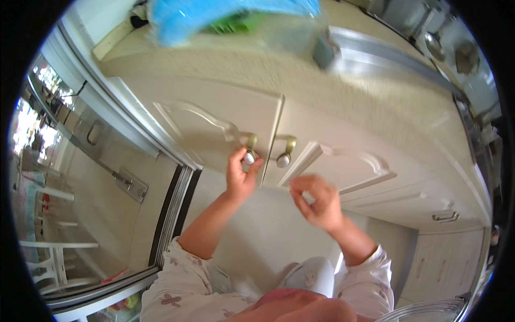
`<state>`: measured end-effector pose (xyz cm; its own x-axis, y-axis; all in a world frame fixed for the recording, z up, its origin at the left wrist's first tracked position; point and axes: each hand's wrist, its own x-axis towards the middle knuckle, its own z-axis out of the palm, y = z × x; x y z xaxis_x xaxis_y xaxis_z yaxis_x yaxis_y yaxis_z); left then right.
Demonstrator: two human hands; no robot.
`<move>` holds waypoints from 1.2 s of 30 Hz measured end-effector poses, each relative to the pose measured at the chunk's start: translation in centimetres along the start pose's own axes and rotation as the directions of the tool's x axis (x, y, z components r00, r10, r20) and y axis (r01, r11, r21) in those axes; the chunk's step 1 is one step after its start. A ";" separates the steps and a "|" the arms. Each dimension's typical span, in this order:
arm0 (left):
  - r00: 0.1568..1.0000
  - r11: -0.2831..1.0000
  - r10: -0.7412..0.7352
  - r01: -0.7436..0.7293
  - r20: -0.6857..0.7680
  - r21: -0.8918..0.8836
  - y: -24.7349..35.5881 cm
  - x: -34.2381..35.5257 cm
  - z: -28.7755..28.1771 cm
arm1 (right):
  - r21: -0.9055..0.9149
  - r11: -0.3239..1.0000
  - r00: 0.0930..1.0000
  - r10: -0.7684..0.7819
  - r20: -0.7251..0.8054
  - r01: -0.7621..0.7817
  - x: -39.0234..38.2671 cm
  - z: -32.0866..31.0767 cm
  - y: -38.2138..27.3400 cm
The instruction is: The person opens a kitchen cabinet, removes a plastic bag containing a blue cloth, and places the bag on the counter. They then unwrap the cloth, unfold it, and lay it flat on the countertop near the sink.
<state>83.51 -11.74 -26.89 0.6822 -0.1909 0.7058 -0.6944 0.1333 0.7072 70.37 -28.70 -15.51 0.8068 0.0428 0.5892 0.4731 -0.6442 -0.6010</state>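
Head view: beige countertop [214, 65], pale floor [236, 220], left hand [241, 180] on cabinet knob [250, 156].

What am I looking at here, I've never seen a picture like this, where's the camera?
There's no machine: this is a person working bare-handed. It's one picture, from a wide head-worn lens looking down, so straight edges bend. The left hand grips the round knob of the left cupboard door. The right hand, blurred, curls in front of the right door; I can't see anything held in it. On the counter lie what looks like a blue plastic bag and something green, too blurred to name.
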 end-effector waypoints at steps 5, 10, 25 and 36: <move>0.998 0.940 -0.008 0.031 -0.069 0.339 4.8 2.1 0.1 | 0.091 0.811 0.769 0.503 0.395 -0.578 -3.6 -1.0 -7.9; 0.877 0.694 -0.421 0.148 0.230 0.705 15.7 9.2 -5.5 | -0.031 0.846 0.585 0.393 0.709 -0.532 -3.9 -6.3 -17.2; 0.868 0.456 -0.295 -0.239 0.399 0.857 28.5 37.0 -6.1 | -0.211 0.895 0.690 0.439 0.576 -0.393 6.2 -24.2 -33.6; 0.388 0.023 -0.862 0.672 0.326 -0.740 50.0 31.2 -3.4 | -0.216 0.844 0.763 0.536 0.361 -0.490 11.5 -32.7 -38.6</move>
<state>70.81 -7.73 30.62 0.7887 -0.5060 -0.3492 0.6122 0.5944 0.5214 49.79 -28.29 32.12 0.9971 -0.0365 -0.0673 -0.0726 -0.7299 -0.6797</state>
